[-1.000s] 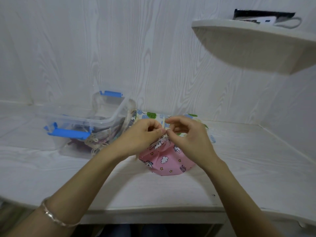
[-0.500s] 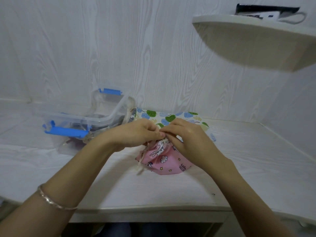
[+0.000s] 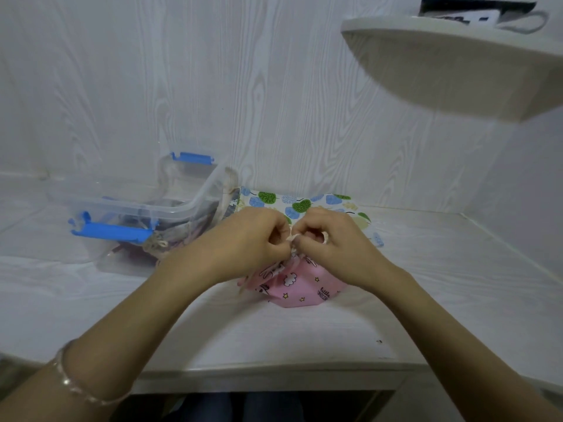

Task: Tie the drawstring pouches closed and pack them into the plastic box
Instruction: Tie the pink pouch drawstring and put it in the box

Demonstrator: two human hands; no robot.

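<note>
A pink drawstring pouch (image 3: 300, 286) with clouds and stars lies on the white table, its mouth gathered. My left hand (image 3: 249, 242) and my right hand (image 3: 332, 242) meet above that mouth, and each pinches the pale drawstring (image 3: 294, 237) between curled fingers. Behind them lies a flat white pouch (image 3: 292, 202) printed with green and blue leaves. To the left stands the clear plastic box (image 3: 182, 208) with blue latches, holding several tied pouches.
A rounded white shelf (image 3: 457, 56) juts out at the upper right with a dark item on top. White wood-grain walls close in the back and right. The table's front edge (image 3: 274, 370) runs below my forearms.
Both hands stayed at the pouch mouth and kept working the drawstring; the fingers shifted slightly and now pinch the cord a little higher. The pouch has not moved.
</note>
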